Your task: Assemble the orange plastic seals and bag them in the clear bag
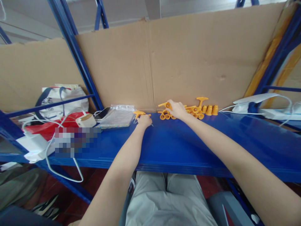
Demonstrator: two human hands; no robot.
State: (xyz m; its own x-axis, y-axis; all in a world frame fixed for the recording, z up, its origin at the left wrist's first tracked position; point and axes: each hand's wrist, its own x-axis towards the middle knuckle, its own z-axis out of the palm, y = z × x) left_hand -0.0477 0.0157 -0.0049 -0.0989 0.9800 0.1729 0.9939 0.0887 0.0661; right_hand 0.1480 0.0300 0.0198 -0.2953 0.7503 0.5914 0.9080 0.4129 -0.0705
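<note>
At the back of the blue shelf my left hand point(144, 120) is closed around a yellow T-shaped handle point(139, 112). Thin pale chain pieces hang beside that handle, and my fingers hide part of it. Further right, my right hand point(178, 108) grips a yellow T-handled cup point(168, 105), its round end facing me. Under and beside the right hand lies a row of similar yellow cups point(167, 116), partly covered by the hand. One yellow T-handle point(201, 101) stands up out of the group. Several small yellow caps point(209, 110) stand at the right end.
A cardboard panel point(199, 56) rises behind the blue shelf point(178, 144). Left of my hands lie a clear plastic bag point(118, 117), a phone point(102, 113), chargers and cables. A white tote bag point(62, 100) stands further left. A power strip point(279, 114) lies at the right.
</note>
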